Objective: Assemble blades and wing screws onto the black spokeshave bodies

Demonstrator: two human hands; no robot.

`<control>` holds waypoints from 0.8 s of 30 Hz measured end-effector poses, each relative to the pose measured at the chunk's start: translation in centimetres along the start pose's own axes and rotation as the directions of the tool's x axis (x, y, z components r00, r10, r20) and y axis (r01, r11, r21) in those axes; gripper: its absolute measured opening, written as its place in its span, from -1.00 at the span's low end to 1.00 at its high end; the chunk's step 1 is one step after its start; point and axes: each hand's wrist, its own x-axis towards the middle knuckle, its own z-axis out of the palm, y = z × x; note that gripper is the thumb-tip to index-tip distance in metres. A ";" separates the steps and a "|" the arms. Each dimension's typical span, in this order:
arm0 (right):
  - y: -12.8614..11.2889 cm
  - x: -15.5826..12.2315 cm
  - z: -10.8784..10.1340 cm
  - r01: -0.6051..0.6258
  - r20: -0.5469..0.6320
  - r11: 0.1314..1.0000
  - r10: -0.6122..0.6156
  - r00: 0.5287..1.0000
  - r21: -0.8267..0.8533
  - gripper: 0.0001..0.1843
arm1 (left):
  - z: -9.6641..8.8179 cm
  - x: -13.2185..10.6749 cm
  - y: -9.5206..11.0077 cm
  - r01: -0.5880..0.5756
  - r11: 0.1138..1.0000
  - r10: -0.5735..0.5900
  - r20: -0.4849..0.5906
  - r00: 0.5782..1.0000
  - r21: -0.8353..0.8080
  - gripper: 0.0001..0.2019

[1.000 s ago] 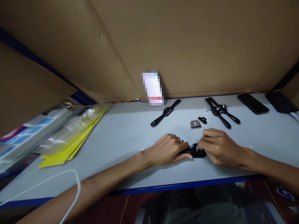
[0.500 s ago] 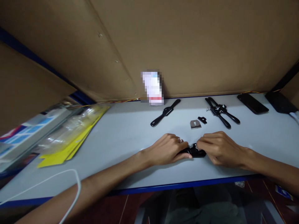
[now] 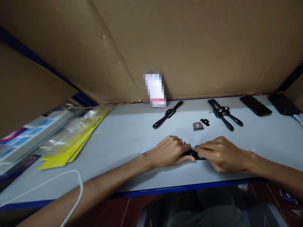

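My left hand [image 3: 170,151] and my right hand [image 3: 219,153] meet near the front edge of the grey table [image 3: 123,142]. Both are closed around a small black tool [image 3: 192,154] that lies on the table between them; only a short middle part of it shows. A ring sits on a finger of my left hand. Just beyond the hands lie a small grey metal blade [image 3: 198,126] and a small black clamp piece [image 3: 204,121].
A black two-handled tool [image 3: 167,114] lies behind the hands, and a pair of similar black tools [image 3: 224,114] to its right. A dark phone [image 3: 256,105] rests at the far right. Yellow and clear packaging [image 3: 71,138] lies at left. Cardboard walls close in the back.
My right hand has slid slightly left along the black tool and now covers more of it. My left hand has stayed in place.
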 end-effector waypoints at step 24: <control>0.3 0.1 -0.5 -0.033 -0.051 0.998 0.031 0.998 -0.045 -0.69 | 0.0 0.1 0.1 0.018 0.999 -0.019 0.026 0.999 0.035 -0.39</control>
